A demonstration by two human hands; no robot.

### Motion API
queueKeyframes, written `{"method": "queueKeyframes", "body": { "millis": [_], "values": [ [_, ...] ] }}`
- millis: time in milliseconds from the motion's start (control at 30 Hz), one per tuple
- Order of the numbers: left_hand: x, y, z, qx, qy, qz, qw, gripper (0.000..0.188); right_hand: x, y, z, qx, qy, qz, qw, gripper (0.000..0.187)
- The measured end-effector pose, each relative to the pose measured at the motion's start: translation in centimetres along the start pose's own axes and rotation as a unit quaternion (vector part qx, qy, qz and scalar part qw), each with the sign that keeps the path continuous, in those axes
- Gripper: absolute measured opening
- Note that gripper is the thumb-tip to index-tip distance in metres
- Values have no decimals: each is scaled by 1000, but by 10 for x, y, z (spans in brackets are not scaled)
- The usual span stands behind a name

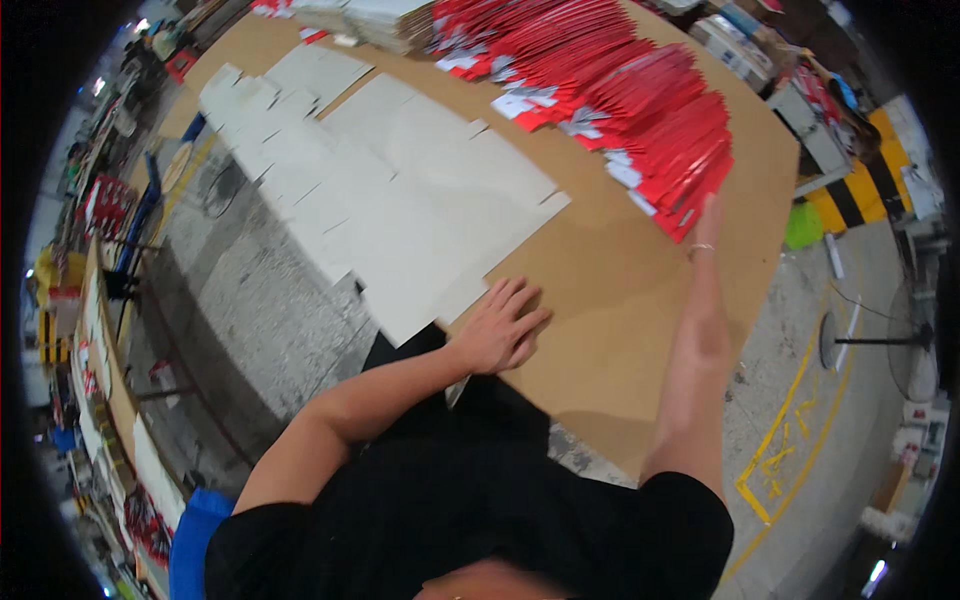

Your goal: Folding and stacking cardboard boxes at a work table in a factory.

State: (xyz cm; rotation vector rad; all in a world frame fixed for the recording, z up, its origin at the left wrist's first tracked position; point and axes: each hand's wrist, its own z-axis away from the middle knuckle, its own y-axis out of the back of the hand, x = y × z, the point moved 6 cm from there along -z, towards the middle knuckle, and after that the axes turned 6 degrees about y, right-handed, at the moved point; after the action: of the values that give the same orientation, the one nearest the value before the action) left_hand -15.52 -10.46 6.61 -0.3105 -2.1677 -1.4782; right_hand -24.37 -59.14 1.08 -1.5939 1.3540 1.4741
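My left hand (503,325) rests on the brown tabletop (600,330) near its front edge, palm down with fingers apart and holding nothing. Just beyond it lie flat white die-cut cardboard sheets (420,190), overlapping and with slits along their edges. At the near end of a long fanned row of red folded cartons (650,110) with white flaps, my right hand (706,225) touches the last ones. That hand appears edge-on, and its fingers are mostly hidden against the red cartons. A thin bracelet circles the right wrist.
A stack of pale cardboard (395,22) stands at the table's far side. To the right are a floor fan (910,340), yellow floor lines and a black-and-yellow striped barrier (850,200). Another long table (120,390) runs along the left. A blue chair back (195,530) shows at lower left.
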Motion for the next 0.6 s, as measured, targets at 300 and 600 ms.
{"method": "queueKeyframes", "body": {
  "millis": [300,600],
  "values": [
    [-99,58,36,100,296,-223,923,71,-100,35,303,-233,170,300,909,62],
    [39,-3,13,-201,90,-55,974,83,-175,3,467,-332,242,369,833,68]
  ]
}}
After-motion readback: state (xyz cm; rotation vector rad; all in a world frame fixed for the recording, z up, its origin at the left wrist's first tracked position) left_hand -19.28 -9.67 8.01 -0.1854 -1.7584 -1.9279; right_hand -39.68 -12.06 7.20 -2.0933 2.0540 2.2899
